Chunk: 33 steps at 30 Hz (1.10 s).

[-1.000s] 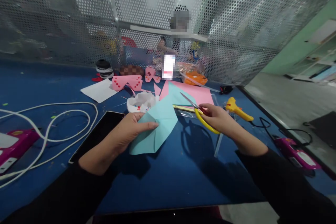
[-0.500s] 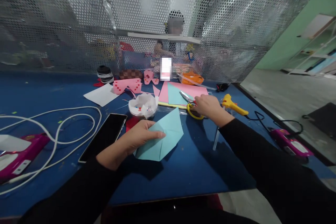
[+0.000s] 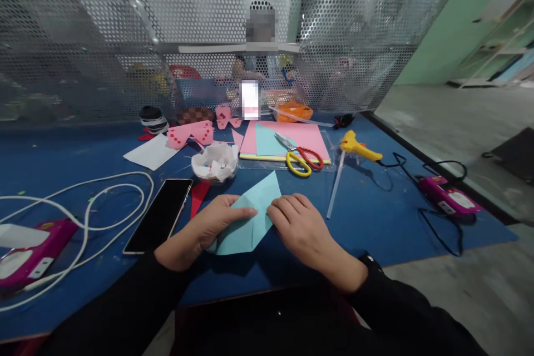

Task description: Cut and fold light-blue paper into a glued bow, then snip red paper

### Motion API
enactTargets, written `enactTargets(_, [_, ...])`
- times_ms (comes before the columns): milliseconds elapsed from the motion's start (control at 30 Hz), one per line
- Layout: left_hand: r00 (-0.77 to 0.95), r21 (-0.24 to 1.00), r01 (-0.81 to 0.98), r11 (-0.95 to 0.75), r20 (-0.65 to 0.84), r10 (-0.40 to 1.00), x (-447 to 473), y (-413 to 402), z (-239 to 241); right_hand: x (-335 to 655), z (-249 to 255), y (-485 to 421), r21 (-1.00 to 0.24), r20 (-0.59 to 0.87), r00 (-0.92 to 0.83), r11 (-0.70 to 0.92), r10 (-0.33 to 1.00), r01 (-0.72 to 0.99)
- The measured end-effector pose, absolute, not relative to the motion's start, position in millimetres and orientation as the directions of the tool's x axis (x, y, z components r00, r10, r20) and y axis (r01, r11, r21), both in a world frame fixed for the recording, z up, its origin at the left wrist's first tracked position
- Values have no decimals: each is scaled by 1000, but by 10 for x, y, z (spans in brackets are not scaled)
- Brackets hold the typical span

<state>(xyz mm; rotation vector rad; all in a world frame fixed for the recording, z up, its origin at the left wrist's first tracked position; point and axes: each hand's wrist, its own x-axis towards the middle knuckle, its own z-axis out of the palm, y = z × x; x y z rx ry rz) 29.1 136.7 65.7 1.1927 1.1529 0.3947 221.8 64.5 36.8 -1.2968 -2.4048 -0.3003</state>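
Observation:
A folded light-blue paper (image 3: 254, 208) lies on the blue table (image 3: 359, 217) in front of me. My left hand (image 3: 212, 225) grips its left edge, thumb on top of the sheet. My right hand (image 3: 298, 222) rests on the paper's right edge with its fingers curled down onto it. Yellow-and-red-handled scissors (image 3: 298, 156) lie further back on a stack of pink and blue sheets (image 3: 311, 139), away from both hands.
A black phone (image 3: 161, 214) lies left of my hands. White cables (image 3: 89, 208) and a magenta device (image 3: 29, 253) sit far left. A yellow glue gun (image 3: 359, 147), a glue stick (image 3: 336, 186) and another magenta device (image 3: 448, 200) lie right. Behind a perforated metal screen (image 3: 125, 28) sits another person.
My right hand set the scissors down on the pink sheets and came back onto the blue paper's right edge. The left hand kept hold of the paper.

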Motion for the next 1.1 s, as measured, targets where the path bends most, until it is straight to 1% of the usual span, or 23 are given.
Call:
enactTargets(133, [416,857,422,296,-474,776,234,1247,626,2258,295,660,6,402,-525,571,751,821])
enactTargets(200, [359,818,556,148,-396,845,181,1165,648,2274,251,626,-26,392,-502,555,771,832])
enactTargets(233, [333,736,677,-11,-293,896,159,1123,667,2277,229,602,-46,392,-486,544,782,838])
enactTargets(267, [328,606,778,-167,-165,930,144,1086,687,2277,209,576,-66,393,-469,533,791,844])
enactTargets(300, [369,483,819,-309,-32,929,139,1057,705,2275,193,551,-86,394,-455,525,799,847])
enactTargets(333, [444,387,816,-430,58,894,144,1040,718,2271,182,528,-104,397,-443,520,803,848])
enactTargets(367, [522,341,782,-521,99,847,160,1036,723,2267,176,507,-120,399,-435,516,807,848])
enactTargets(400, [599,337,731,-593,100,795,185,1044,718,2262,174,491,-134,401,-427,513,810,848])
enactTargets(433, [664,359,680,-639,70,745,216,1062,706,2258,176,479,-146,401,-419,509,814,848])
enactTargets(500, [741,419,613,-670,-11,671,285,1116,662,2251,184,464,-168,399,-405,500,823,849])
enactTargets(567, [759,450,599,-662,-55,649,341,1174,609,2243,194,458,-192,390,-387,485,836,853])
enactTargets(700, [739,519,600,-608,-70,670,373,1253,526,2208,197,455,-255,357,-307,408,882,877])
enactTargets(800, [721,571,598,-562,-76,689,348,1275,492,2179,192,455,-336,325,-206,316,923,887])
enactTargets(933, [704,608,593,-528,-73,706,320,1277,471,2170,195,457,-434,280,-106,225,954,873])
enactTargets(1100, [678,642,589,-491,-61,732,339,1272,450,2166,188,476,-451,260,-71,186,963,873])
